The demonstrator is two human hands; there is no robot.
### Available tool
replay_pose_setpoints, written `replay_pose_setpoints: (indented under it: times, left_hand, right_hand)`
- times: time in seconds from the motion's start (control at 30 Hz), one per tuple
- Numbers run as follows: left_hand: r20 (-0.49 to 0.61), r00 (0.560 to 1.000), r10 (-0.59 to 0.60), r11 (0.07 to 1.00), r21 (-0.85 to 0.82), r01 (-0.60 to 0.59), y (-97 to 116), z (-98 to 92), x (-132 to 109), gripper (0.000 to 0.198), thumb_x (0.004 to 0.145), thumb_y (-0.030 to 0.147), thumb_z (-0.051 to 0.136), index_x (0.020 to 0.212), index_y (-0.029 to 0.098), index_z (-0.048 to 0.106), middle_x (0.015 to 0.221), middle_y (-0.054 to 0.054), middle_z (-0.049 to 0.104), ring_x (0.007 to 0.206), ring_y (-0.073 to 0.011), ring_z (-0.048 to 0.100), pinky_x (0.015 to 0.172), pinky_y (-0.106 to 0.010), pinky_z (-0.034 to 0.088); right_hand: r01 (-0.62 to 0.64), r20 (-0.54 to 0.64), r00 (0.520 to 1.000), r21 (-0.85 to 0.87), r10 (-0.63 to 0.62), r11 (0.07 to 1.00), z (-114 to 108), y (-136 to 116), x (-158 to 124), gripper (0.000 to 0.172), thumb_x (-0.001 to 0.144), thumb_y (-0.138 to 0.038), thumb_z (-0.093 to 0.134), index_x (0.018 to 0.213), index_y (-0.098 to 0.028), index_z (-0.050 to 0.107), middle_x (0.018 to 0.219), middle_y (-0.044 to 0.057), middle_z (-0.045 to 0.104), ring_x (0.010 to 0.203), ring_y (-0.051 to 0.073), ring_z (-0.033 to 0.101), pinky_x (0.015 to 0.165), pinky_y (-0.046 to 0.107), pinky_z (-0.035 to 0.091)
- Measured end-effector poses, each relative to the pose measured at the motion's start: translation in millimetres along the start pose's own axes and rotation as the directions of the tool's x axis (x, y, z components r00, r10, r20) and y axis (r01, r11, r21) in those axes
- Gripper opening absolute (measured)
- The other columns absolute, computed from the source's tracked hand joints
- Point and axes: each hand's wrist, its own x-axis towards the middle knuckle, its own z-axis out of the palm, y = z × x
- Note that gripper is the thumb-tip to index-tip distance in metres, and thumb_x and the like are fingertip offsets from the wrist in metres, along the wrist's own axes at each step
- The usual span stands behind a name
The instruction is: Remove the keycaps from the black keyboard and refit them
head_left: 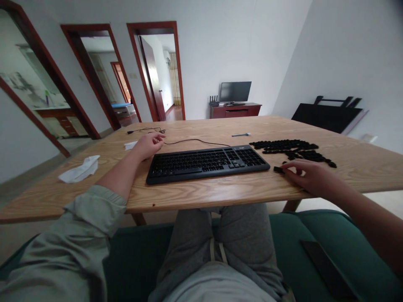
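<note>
A black keyboard (189,171) lies flat on the wooden table in front of me, its cable running off behind it. My left hand (148,145) rests beside its far left corner, fingers loosely bent and apart, with nothing seen in them. Right of the keyboard, my right hand (300,174) pinches a small black keycap (278,169) between thumb and finger, just above or on the tabletop; I cannot tell which. Beyond that hand many loose black keycaps (288,145) lie in rough rows, some partly hidden by the fingers.
A blue-and-white brush-like tool (241,134) lies behind the keyboard. White tissue (80,169) sits at the table's left, and a coiled cable (151,129) at the back left. The table's front edge (201,202) runs just above my lap. A dark flat object (325,266) lies on the green seat.
</note>
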Motion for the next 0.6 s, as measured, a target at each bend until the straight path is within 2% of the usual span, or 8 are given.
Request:
replay_pose_setpoints:
  times: [0.23, 0.37, 0.47, 0.53, 0.6]
  left_hand:
    - [0.006, 1.0, -0.015, 0.999, -0.041, 0.015, 5.6, -3.7, 0.2, 0.037, 0.077, 0.036, 0.058, 0.107, 0.018, 0.071, 0.097, -0.007, 0.072, 0.074, -0.017, 0.062, 0.069, -0.028, 0.048]
    - [0.014, 1.0, -0.01, 0.998, -0.066, 0.011, 6.4, -2.2, -0.7, 0.037, 0.076, 0.036, 0.059, 0.106, 0.018, 0.071, 0.096, -0.008, 0.072, 0.072, -0.0168, 0.061, 0.068, -0.029, 0.048]
    - [0.019, 1.0, -0.018, 0.998, -0.059, 0.019, 5.2, -1.4, -0.6, 0.037, 0.077, 0.036, 0.058, 0.106, 0.019, 0.072, 0.096, -0.007, 0.072, 0.072, -0.0166, 0.061, 0.067, -0.028, 0.048]
    - [0.021, 1.0, -0.02, 0.999, -0.05, 0.021, 4.2, -1.0, -0.3, 0.037, 0.077, 0.036, 0.058, 0.107, 0.019, 0.071, 0.096, -0.007, 0.072, 0.073, -0.0167, 0.061, 0.068, -0.028, 0.048]
    - [0.025, 0.999, -0.021, 0.999, -0.049, 0.022, 3.5, -0.6, -0.2, 0.037, 0.076, 0.036, 0.059, 0.107, 0.019, 0.071, 0.095, -0.007, 0.072, 0.073, -0.0165, 0.061, 0.068, -0.028, 0.048]
  right_hand:
    - [0.093, 0.098, 0.991, -0.068, -0.086, 0.993, -0.5, 6.6, 13.1, 0.032, 0.086, -0.043, 0.056, 0.1, -0.025, 0.077, 0.092, 0.01, 0.074, 0.075, 0.025, 0.066, 0.065, 0.037, 0.048]
    - [0.029, 0.125, 0.992, -0.083, -0.018, 0.996, -2.7, 4.8, 12.6, 0.032, 0.087, -0.045, 0.055, 0.096, -0.024, 0.078, 0.086, 0.012, 0.073, 0.071, 0.025, 0.066, 0.06, 0.036, 0.046]
    - [-0.025, 0.148, 0.988, -0.102, 0.04, 0.994, -3.1, 7.0, 12.3, 0.032, 0.087, -0.048, 0.055, 0.095, -0.025, 0.075, 0.072, 0.009, 0.07, 0.061, 0.024, 0.062, 0.055, 0.035, 0.043]
    - [-0.028, 0.133, 0.99, -0.096, 0.041, 0.995, -2.6, 9.2, 14.9, 0.029, 0.086, -0.049, 0.056, 0.093, -0.026, 0.073, 0.068, 0.007, 0.067, 0.058, 0.023, 0.061, 0.055, 0.035, 0.043]
    - [0.009, 0.085, 0.996, -0.036, -0.006, 0.999, -1.1, 7.6, 20.8, 0.027, 0.084, -0.048, 0.058, 0.092, -0.026, 0.073, 0.074, 0.007, 0.07, 0.063, 0.022, 0.063, 0.059, 0.034, 0.046]
